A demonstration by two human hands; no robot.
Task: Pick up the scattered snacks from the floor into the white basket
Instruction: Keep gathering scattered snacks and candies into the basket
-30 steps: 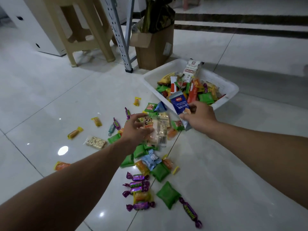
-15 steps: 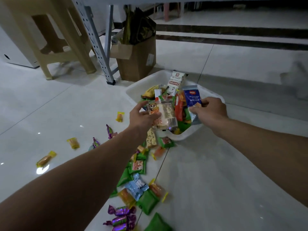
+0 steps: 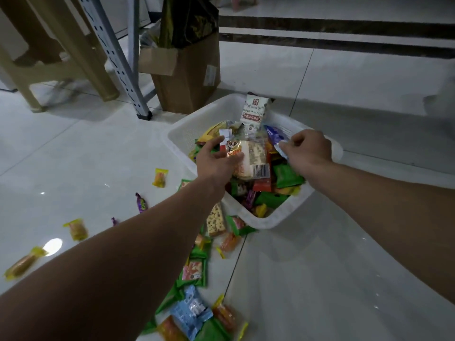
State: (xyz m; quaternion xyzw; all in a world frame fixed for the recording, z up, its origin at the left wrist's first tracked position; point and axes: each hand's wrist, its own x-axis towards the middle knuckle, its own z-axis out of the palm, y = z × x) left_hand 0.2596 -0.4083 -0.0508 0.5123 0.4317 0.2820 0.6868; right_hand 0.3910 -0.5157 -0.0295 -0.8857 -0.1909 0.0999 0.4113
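Your left grip (image 3: 215,163) is holding a clear packet (image 3: 253,159) over the white basket (image 3: 275,221). At its 3 o'clock, your right grip (image 3: 309,150) is pinching a blue packet (image 3: 275,135).

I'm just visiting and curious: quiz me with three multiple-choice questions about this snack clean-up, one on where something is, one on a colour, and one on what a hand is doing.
1. Where does the cardboard box stand?
A) on the floor beyond the white basket
B) inside the basket
C) on top of the stool

2. What colour is the pouch that the right hand pinches?
A) red
B) blue
C) yellow

3. What is the left hand doing?
A) lying flat on the floor
B) hanging empty
C) gripping a clear snack packet over the basket

Answers:
1 A, the box sits on the tiles past the basket's far rim.
2 B, a blue wrapper shows at its fingertips.
3 C, its thumb and fingers close round the packet above the pile in the basket.
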